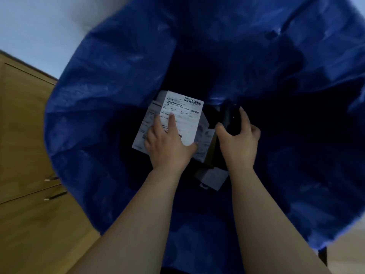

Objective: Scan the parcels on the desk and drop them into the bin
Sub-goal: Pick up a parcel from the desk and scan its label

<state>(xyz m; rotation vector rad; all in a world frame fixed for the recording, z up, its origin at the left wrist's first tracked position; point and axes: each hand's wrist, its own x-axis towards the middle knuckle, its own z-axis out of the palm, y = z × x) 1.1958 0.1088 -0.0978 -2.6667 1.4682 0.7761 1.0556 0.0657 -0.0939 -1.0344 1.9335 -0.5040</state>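
two hands, both down inside one big blue bin [118,80] lined with woven plastic. left hand [167,143] lies flat with fingers straight, pressing on the top parcel [183,117], a white-labelled box with barcodes at the far edge and under the palm. right hand [239,139] is clenched around one black scanner [229,119], thumb on its near side, fingers over the far side. parcels: at least three or four, hard to count, the top one overlaps another labelled one [144,125] just left of the grip, more [211,177] sit below the wrists between the forearms. bin bottom is dark, scanner shape mostly lost in shadow, label text too small to read. outside the bin to the left, a wooden cabinet [25,135] with two metal handles [55,195], pale wall above.
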